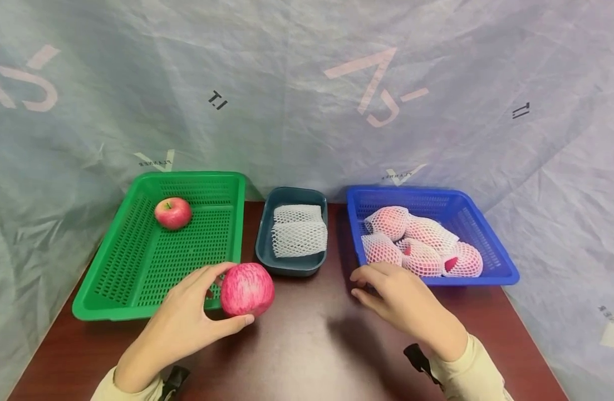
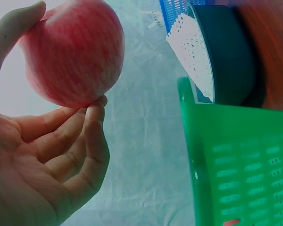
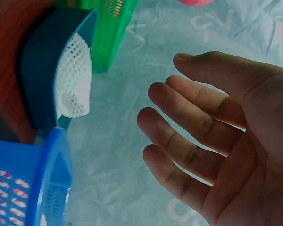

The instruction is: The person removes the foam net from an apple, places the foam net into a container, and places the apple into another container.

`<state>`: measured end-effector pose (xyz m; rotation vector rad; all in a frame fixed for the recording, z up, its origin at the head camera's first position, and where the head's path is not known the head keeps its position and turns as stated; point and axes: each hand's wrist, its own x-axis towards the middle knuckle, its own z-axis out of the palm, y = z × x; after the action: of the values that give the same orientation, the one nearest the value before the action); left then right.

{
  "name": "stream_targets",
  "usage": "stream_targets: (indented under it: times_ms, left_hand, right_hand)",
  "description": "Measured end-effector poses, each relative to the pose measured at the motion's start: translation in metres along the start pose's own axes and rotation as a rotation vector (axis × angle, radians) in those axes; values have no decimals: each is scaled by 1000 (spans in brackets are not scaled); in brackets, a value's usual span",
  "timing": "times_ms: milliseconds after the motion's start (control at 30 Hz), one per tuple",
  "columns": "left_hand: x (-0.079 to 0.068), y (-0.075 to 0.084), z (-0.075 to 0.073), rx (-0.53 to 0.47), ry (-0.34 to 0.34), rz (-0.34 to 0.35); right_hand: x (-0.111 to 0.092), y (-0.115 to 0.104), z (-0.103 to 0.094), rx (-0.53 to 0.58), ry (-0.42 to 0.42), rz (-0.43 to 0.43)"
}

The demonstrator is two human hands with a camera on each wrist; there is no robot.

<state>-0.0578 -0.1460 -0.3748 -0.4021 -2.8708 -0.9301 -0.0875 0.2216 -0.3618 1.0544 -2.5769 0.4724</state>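
Observation:
My left hand [image 1: 188, 312] grips a red apple [image 1: 247, 289] between thumb and fingertips, above the table beside the green basket's near right corner. The left wrist view shows the same apple [image 2: 75, 54] bare, with no net on it. Near the front left corner of the blue basket, my right hand [image 1: 404, 301] hovers with loosely bent fingers and holds nothing; its palm [image 3: 254, 165] is bare in the right wrist view. A second red apple [image 1: 173, 213] lies in the green basket [image 1: 158, 313]. Several apples in white foam nets [image 1: 422, 257] fill part of the blue basket [image 1: 492, 273].
Between the baskets stands a small dark teal tray [image 1: 291, 269] with white foam net sleeves [image 1: 299, 231] lying in it. Everything rests on a reddish-brown table [image 1: 307, 328]. A grey printed cloth [image 1: 286, 111] hangs behind and at both sides.

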Motion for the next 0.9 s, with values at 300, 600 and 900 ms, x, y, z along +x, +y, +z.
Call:
stream_targets:
  times_ms: [300,600,900]
  left_hand:
    - [37,-38,-35,97,-8,6]
    - [101,-111,-70,260,-269,-134]
    - [124,-158,-58,415,-470,-230]
  right_hand:
    - [-8,2,7,25,-28,49]
    - [-17,4,17,69,-52,92]
    - [-32,6,19,67,-83,143]
